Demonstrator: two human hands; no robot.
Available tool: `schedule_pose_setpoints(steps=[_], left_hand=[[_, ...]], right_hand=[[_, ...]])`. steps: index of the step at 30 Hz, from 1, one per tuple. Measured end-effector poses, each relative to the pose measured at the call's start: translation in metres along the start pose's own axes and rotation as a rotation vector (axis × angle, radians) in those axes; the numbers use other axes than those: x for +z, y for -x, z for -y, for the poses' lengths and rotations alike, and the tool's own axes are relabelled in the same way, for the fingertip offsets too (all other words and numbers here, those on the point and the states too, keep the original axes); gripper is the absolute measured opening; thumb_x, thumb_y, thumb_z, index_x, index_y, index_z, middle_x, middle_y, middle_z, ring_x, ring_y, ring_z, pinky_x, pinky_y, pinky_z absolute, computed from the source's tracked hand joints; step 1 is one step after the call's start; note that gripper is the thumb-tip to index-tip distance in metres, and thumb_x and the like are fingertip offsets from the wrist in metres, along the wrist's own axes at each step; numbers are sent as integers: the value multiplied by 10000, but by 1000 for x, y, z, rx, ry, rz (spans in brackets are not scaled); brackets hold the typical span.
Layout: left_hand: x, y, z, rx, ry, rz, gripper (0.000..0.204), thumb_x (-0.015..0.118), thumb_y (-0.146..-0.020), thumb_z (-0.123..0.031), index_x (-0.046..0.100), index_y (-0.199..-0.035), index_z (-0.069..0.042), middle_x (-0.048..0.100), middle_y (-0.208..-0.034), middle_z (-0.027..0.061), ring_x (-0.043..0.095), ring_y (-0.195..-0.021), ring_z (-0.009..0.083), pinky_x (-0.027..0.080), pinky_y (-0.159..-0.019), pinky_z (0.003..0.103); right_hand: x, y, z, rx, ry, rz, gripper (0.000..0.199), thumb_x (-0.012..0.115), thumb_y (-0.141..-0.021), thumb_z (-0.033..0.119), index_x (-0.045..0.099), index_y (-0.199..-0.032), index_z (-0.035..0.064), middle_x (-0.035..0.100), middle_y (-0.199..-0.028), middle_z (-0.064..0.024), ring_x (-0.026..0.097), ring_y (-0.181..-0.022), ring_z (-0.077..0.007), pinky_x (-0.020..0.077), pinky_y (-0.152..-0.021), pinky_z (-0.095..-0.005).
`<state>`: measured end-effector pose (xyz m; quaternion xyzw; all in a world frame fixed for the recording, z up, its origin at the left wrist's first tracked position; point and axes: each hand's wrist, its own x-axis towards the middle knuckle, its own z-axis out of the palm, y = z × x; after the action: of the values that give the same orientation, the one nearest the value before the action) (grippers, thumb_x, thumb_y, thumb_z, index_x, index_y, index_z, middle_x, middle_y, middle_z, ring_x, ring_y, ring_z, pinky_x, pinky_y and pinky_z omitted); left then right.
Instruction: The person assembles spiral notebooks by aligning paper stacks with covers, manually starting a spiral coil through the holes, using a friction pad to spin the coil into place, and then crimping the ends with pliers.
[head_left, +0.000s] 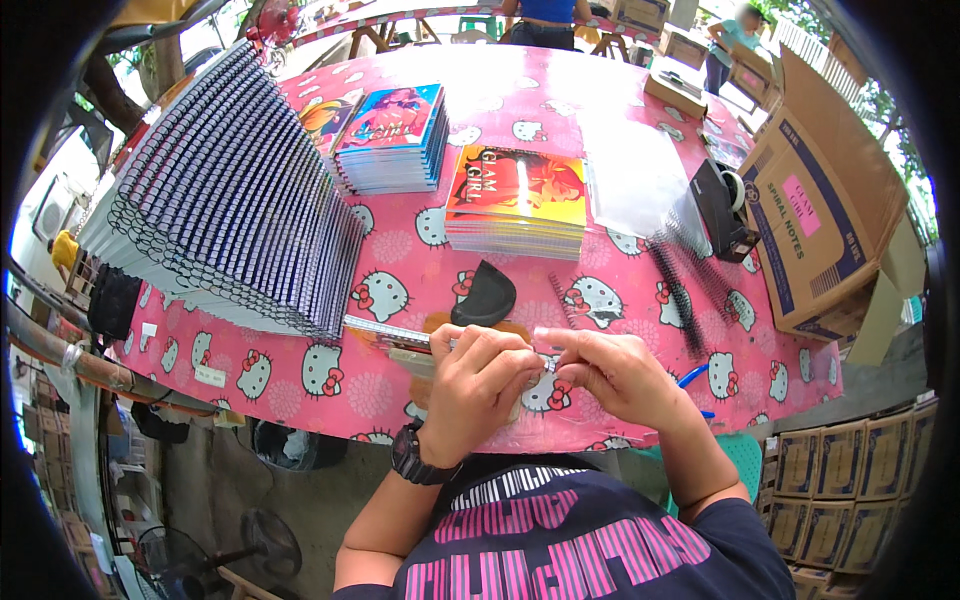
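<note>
My left hand [480,375], with a black watch on its wrist, is closed round a spiral notebook [385,333] held on its edge at the table's near side. The notebook's coiled spine faces up and runs left from my fingers. My right hand [620,378] meets it at the right end, its index finger stretched out and thumb bent beneath. A small pale coil end [548,364] shows between the fingertips; the exact pinch is partly hidden. Just beyond my hands lies a black half-round pad [484,293], beside a brown wooden piece [437,322].
A tall stack of spiral-bound notebooks [240,200] leans at the left. Farther back are blue-covered notebooks [392,120] and orange-yellow ones [517,190]. At the right are clear plastic sheets [635,175], loose black coils [678,290], a tape dispenser [722,210] and an open carton [815,215].
</note>
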<state>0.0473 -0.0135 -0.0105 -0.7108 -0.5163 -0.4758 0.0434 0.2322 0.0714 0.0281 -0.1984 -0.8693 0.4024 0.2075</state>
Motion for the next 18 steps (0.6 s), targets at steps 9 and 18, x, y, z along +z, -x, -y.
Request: schedule_pose_setpoints(steps=[9,18], left_hand=[[-1,-2,-7,-41,-23,59,199,739,-712,-169,664,-895,-153,609,-875,-32,559,-832,169,312,-793,380],[-6,-3,-13,-52,-125,116,194,674,-792,-298,647,-956,-199,611,-895,-77,569,-910,133,239,-947,439]], right_hand=[[6,4,-5,10,-15,-45,487,586,-859,41,460,-1327,91,603,-732,-109,602,-645,-228,500,-637,-337],[21,-76,-93,-128,316,104,568,662,-812,199,459,-1335,109,546,-1212,-208,532,-1129,-334,460,-917,-444]])
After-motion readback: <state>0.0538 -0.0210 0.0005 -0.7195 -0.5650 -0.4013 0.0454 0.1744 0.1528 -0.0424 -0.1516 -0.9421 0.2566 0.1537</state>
